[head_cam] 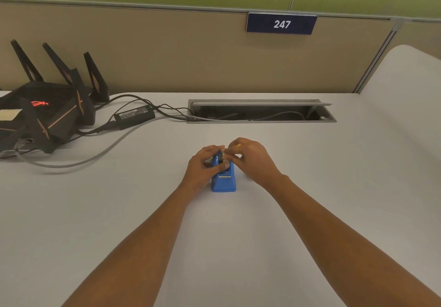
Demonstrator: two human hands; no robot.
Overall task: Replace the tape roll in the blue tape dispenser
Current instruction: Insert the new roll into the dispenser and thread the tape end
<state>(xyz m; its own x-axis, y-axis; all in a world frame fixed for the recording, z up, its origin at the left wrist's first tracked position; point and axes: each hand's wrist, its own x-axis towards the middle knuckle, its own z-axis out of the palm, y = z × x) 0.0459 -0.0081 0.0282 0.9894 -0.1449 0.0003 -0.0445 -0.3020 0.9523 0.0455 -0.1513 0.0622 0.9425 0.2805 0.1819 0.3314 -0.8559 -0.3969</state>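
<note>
Dispenser: blue tape dispenser (223, 183) stands upright on the white desk (238, 223), dead centre, narrow end towards the camera, cutter strip showing on its front slope.
Tape roll: tape roll (221, 158), dark-edged, sits in the top of the dispenser, boxed in by fingers from both sides. Whether it is fully seated on its hub, cannot tell.
Left hand: left hand (201, 163) comes in from the left, fingers curled over the top and thumb laid across the front, gripping the dispenser's upper body right beside the roll.
Right hand: right hand (251, 160), gold ring (238, 148) on 1 finger, fingertips bunched and pinching at the roll's upper edge. A pale bit shows between them, too small to name.
Fingertips: those of both hands sit just beside each other above the roll.
Far left: black router (47, 108) with tall antennas and a red glowing logo, close to the partition.
Beside it: black power adapter (134, 115), dark leads, and a grey cable (95, 156) looping across the desk.
Behind the hands: open cable hatch (262, 121) set into the desk, lid tipped up, wires inside.
Back wall: beige partition (167, 56) carrying a navy sign (281, 23) reading 247.
</note>
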